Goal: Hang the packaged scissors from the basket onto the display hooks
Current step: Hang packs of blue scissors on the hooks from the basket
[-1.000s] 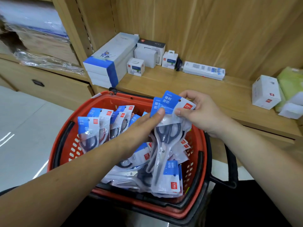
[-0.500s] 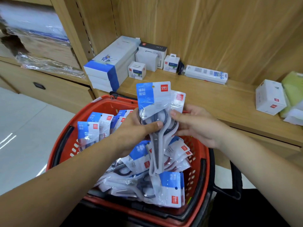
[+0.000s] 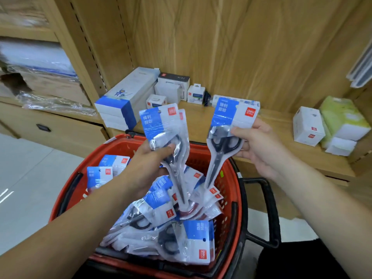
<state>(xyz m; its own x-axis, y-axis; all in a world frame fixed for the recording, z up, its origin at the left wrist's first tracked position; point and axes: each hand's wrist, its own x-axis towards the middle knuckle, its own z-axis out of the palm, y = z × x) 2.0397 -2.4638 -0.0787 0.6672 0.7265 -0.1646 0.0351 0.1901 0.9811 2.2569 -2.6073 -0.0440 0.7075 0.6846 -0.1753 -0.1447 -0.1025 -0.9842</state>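
Note:
A red plastic basket [image 3: 227, 178] with black handles sits in front of me, filled with several packaged scissors [image 3: 161, 216] in clear bags with blue and white header cards. My left hand [image 3: 150, 158] grips a small stack of scissors packs [image 3: 163, 125] upright above the basket, thumb across the handles. My right hand [image 3: 255, 146] pinches one separate scissors pack [image 3: 231, 117] by its upper part, its tip pointing down toward the basket. No display hooks are in sight.
A wooden shelf [image 3: 267, 133] runs behind the basket, with white and blue boxes [image 3: 124, 99] at its left, small white boxes [image 3: 308, 125] and green packs [image 3: 340, 115] at its right. A wooden back panel rises above. A drawer unit [image 3: 50, 127] stands left.
The packs held together in both hands have been split: my right hand drew one pack off to the right, my left keeps the others, and both rose higher above the basket.

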